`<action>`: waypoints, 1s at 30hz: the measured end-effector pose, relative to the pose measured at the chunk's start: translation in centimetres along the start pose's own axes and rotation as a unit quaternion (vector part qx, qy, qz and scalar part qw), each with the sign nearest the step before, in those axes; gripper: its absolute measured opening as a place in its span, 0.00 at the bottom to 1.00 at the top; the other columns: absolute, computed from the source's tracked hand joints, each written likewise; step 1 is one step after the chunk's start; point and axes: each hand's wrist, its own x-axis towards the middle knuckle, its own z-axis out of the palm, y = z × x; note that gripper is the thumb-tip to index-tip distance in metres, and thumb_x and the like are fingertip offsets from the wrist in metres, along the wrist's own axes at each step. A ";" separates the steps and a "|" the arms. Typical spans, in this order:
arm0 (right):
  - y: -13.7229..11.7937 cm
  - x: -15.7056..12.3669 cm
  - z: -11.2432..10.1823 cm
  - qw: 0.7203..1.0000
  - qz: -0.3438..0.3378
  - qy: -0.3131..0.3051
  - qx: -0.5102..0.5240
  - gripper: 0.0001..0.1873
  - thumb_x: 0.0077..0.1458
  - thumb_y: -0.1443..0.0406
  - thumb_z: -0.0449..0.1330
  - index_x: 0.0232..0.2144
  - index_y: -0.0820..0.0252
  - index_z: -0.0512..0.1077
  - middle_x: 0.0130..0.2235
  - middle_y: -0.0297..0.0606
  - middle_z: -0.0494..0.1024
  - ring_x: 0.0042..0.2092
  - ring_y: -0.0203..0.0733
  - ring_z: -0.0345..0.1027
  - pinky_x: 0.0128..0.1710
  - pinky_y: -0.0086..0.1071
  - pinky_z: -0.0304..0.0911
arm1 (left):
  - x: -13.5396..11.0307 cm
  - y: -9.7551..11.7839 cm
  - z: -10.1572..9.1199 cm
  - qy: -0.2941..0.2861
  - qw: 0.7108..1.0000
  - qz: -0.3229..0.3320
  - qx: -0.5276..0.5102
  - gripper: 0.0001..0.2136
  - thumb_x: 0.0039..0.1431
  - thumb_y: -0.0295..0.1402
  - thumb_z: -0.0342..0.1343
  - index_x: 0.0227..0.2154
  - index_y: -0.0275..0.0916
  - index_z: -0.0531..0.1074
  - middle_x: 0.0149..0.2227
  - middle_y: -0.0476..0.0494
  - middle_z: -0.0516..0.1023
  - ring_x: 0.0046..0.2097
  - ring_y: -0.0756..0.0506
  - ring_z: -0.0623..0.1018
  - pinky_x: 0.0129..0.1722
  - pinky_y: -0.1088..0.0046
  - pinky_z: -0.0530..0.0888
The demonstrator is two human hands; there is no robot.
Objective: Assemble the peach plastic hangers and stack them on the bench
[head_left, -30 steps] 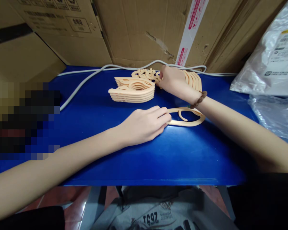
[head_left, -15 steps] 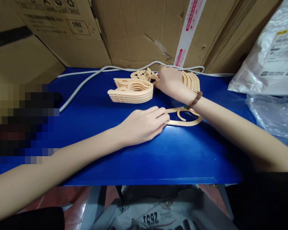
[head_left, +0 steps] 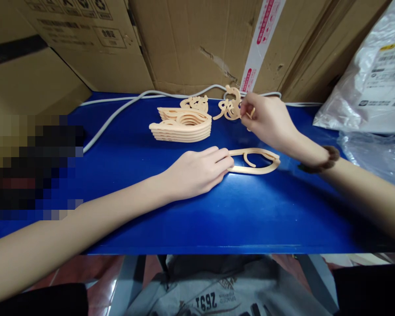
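My left hand (head_left: 200,171) rests on the table, its fingers closed over the left end of a flat peach-coloured folding hanger (head_left: 256,170). A curved hook shows inside the hanger's loop. Above and to the right, my right hand (head_left: 271,120) pinches a small peach hook (head_left: 233,91), its curved end raised toward the cardboard. Loose hooks (head_left: 228,110) lie just left of those fingers, and more hook pieces (head_left: 195,103) lie farther left. A neat stack of hanger arms (head_left: 181,131) sits beyond my left hand. My right hand covers what lies behind it.
Cardboard boxes (head_left: 184,44) stand along the back of the blue table (head_left: 197,224). A white cable (head_left: 112,115) runs along the back and down the left. At the right are a plastic-wrapped parcel (head_left: 365,87) and clear plastic film (head_left: 375,153). A blurred dark object is at the left.
My right hand has moved right from the loose pieces, with a hook now in its fingers. The hanger's right end has come into sight. My left hand stays on the hanger.
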 end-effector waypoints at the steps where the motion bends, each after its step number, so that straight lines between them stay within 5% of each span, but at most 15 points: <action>1: 0.4 -0.8 -0.3 1.000 -0.013 0.007 0.013 0.05 0.53 0.68 0.55 0.32 0.52 0.67 0.34 0.38 0.79 0.35 0.48 0.70 0.37 0.40 0.61 | 0.0 0.0 0.0 0.006 1.000 -0.001 -0.003 0.10 0.72 0.30 0.48 0.42 0.37 0.75 0.42 0.45 0.80 0.42 0.45 0.77 0.33 0.71 0.72; 4: 1.7 -2.9 -0.7 0.996 -0.054 0.032 0.062 0.03 0.56 0.67 0.55 0.32 0.53 0.68 0.34 0.40 0.78 0.33 0.45 0.69 0.35 0.40 0.62 | 0.1 -0.1 0.1 0.040 0.998 0.001 -0.038 0.11 0.72 0.30 0.48 0.43 0.35 0.76 0.50 0.41 0.80 0.50 0.42 0.77 0.47 0.66 0.76; 8: 2.9 -4.9 -0.5 0.987 -0.054 0.053 0.142 0.03 0.60 0.63 0.57 0.33 0.53 0.69 0.35 0.36 0.77 0.32 0.41 0.69 0.33 0.36 0.63 | -0.1 -0.3 0.4 0.022 0.996 0.009 -0.086 0.18 0.72 0.33 0.49 0.60 0.32 0.69 0.66 0.32 0.69 0.66 0.36 0.69 0.64 0.55 0.70; 15: 3.1 -5.3 0.3 0.981 -0.078 0.014 0.175 0.04 0.62 0.62 0.57 0.34 0.54 0.69 0.34 0.35 0.77 0.31 0.39 0.68 0.32 0.34 0.61 | -0.1 -0.5 0.4 -0.024 0.995 0.038 -0.084 0.15 0.74 0.30 0.46 0.53 0.36 0.75 0.61 0.38 0.75 0.57 0.41 0.78 0.55 0.61 0.74; 20: 3.4 -5.2 0.7 0.977 -0.105 -0.008 0.186 0.03 0.61 0.62 0.59 0.36 0.55 0.69 0.35 0.34 0.78 0.32 0.39 0.71 0.34 0.32 0.61 | 0.0 -0.1 -0.2 0.068 0.996 0.023 -0.058 0.10 0.72 0.32 0.50 0.45 0.37 0.76 0.50 0.43 0.83 0.55 0.40 0.77 0.59 0.55 0.67; 24: 3.1 -5.6 0.5 0.981 -0.134 -0.030 0.136 0.03 0.62 0.63 0.56 0.37 0.54 0.69 0.34 0.34 0.79 0.32 0.40 0.72 0.33 0.33 0.61 | -0.1 -0.1 -1.2 0.151 0.986 -0.072 -0.008 0.12 0.70 0.29 0.52 0.52 0.38 0.73 0.57 0.39 0.77 0.58 0.39 0.75 0.57 0.58 0.68; 27: 2.5 -6.1 0.4 0.982 -0.170 -0.037 0.077 0.06 0.65 0.64 0.53 0.37 0.53 0.70 0.38 0.37 0.81 0.36 0.42 0.74 0.34 0.34 0.62 | -0.2 -0.5 -1.3 0.138 0.985 -0.104 0.029 0.18 0.70 0.30 0.51 0.61 0.41 0.68 0.61 0.38 0.74 0.60 0.37 0.74 0.57 0.56 0.67; 30: 1.9 -6.5 0.5 0.978 -0.202 -0.043 0.041 0.09 0.67 0.63 0.50 0.38 0.53 0.70 0.40 0.38 0.82 0.39 0.42 0.75 0.34 0.33 0.62 | -0.3 -1.0 -0.8 0.122 0.986 -0.092 0.064 0.13 0.73 0.33 0.50 0.55 0.42 0.73 0.52 0.41 0.81 0.53 0.39 0.77 0.51 0.58 0.68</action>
